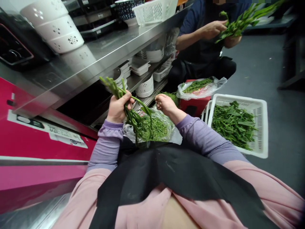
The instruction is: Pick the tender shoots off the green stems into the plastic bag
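Note:
My left hand [119,107] is wrapped round a bunch of long green stems [137,121]; cut ends stick up on the left and leafy ends hang down at the right. Under them, a clear plastic bag [175,135] lies open with thin green stalks [158,127] inside. My right hand [165,103] hovers beyond the bag's right side, apart from the bunch, its fingers curled together; whatever they hold is too small to name. To the right, a white plastic basket [263,127] holds a heap of leafy greens [233,124].
Across from me a crouching person [200,35] holds leafy greens. A red container [194,106] carries a plastic bag of greens [197,86]. On the left runs a steel counter [107,51] with white bowls [57,28]; dishes [145,87] fill the shelves below.

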